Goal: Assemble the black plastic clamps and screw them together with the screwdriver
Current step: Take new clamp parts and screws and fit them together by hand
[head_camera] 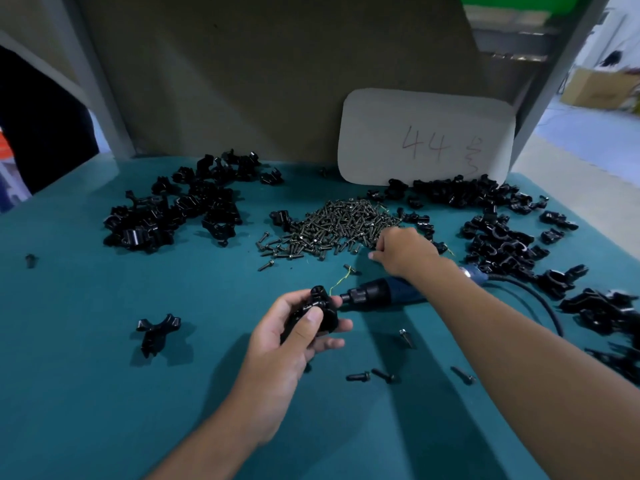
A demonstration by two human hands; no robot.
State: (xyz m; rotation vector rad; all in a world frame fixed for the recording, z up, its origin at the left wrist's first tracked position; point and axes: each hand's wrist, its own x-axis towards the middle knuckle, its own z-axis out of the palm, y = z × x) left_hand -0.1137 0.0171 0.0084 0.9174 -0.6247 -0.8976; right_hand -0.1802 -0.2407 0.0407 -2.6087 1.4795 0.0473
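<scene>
Clamp [317, 311] sat gripped in my left hand [294, 336], just left of the screwdriver [384, 292]. My right hand [403, 252] pinched at the screw pile [343, 225]; a loose pinch risked dropping the screw.

Setting was a factory assembly bench. The teal-covered worktable [104, 375] carried bulk heaps of black plastic clamp parts [166, 216] and small dark metal screws [339, 223]. A hand-numbered white card [426, 136] leaned behind; brown cardboard cartons [599, 86] stood beyond.

Two bare forearms and hands [304, 327], no sleeves, gloves, rings or watch.
</scene>
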